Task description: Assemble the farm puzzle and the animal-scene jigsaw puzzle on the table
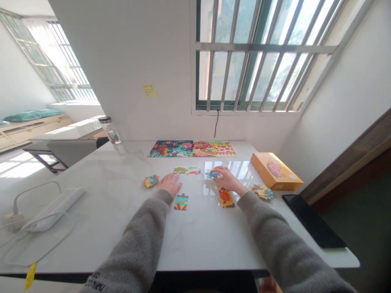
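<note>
Left hand [168,183] flat, right hand [228,180] pinching

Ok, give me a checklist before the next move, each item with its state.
Right hand holding a puzzle piece: ok.
Left hand empty, resting on the table: ok.
Pile beside the box spread out: not ok, pieces overlap.
Held piece's picture readable: cannot tell, mostly hidden.
Far puzzles clear of both hands: ok.
Bottle away from the loose pieces: ok.
</note>
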Demonstrator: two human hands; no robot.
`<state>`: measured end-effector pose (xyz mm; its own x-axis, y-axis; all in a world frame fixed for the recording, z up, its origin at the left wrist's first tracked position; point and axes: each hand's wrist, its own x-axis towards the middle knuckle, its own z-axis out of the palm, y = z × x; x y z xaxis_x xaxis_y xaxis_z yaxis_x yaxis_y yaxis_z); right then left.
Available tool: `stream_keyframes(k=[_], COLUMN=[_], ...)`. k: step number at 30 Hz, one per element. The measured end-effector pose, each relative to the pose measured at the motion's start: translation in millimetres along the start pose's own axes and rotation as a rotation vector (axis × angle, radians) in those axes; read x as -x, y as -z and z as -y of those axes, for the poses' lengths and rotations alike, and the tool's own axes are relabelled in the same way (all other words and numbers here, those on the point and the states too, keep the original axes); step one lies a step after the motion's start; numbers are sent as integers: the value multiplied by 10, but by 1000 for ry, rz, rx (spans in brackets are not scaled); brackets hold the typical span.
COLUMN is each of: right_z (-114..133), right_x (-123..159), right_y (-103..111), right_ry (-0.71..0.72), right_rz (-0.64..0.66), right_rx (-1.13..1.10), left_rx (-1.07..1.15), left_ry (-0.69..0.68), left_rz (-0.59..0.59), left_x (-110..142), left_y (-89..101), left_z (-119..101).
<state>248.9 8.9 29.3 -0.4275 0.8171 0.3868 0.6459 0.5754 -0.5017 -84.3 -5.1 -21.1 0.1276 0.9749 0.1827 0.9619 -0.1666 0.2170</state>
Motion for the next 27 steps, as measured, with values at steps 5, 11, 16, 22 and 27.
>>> stream_keyframes(k=[5, 11, 16, 22, 27], right_z=[-103, -31, -37, -21, 21], right_x=[-355, -565, -618, -636, -639], right_y=[-132, -304, -345, -318, -283], right_ry=[-48, -142, -138, -132, -123], right_rz=[23, 132, 216, 261, 286], right_rx=[127, 256, 357, 364, 360], left_rx=[-17, -94, -94, -90, -81], left_ry=[-4, 38, 36, 35, 46], left_rz=[-8, 42, 38, 22, 22], left_x=[10, 44, 45, 53, 56], left_y=[18, 103, 118, 117, 119], left_z=[-18, -115, -130, -135, -143])
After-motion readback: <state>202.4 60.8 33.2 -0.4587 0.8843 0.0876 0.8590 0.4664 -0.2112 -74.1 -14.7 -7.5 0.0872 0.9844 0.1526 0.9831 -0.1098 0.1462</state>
